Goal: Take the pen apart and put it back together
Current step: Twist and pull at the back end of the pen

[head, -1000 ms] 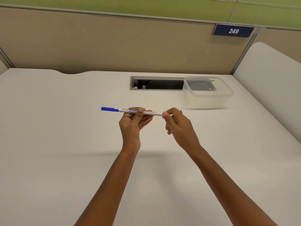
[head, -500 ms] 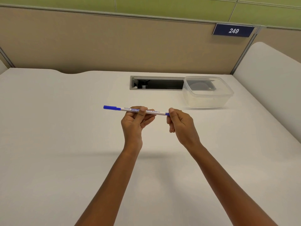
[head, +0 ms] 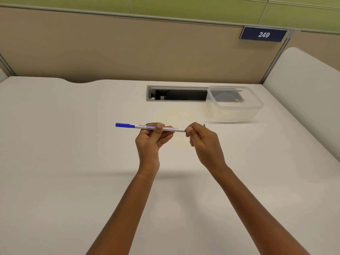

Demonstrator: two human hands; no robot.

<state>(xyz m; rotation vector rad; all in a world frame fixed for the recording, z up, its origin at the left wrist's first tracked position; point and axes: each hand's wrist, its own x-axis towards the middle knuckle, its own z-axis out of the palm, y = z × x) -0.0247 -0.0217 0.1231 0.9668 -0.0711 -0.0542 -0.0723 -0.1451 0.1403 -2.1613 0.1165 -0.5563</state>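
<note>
A slim white pen (head: 173, 129) with blue printed lettering and a blue tip at its left end is held level above the white desk (head: 73, 162). My left hand (head: 151, 142) pinches the middle of its barrel between thumb and fingers. My right hand (head: 203, 142) is closed around the blue cap at the pen's right end; most of the cap is hidden by the fingers, with a thin blue sliver showing behind the knuckles. Whether the cap is seated on the barrel or apart from it cannot be seen.
A clear plastic container (head: 234, 104) stands at the back right of the desk, beside a rectangular cable slot (head: 176, 93). A beige partition with a "249" sign (head: 263, 34) closes off the back. A second white desk (head: 309, 92) adjoins on the right.
My right hand has shifted slightly to the right along the pen, so more white barrel and a blue edge show between the two hands. The left hand holds its place.
</note>
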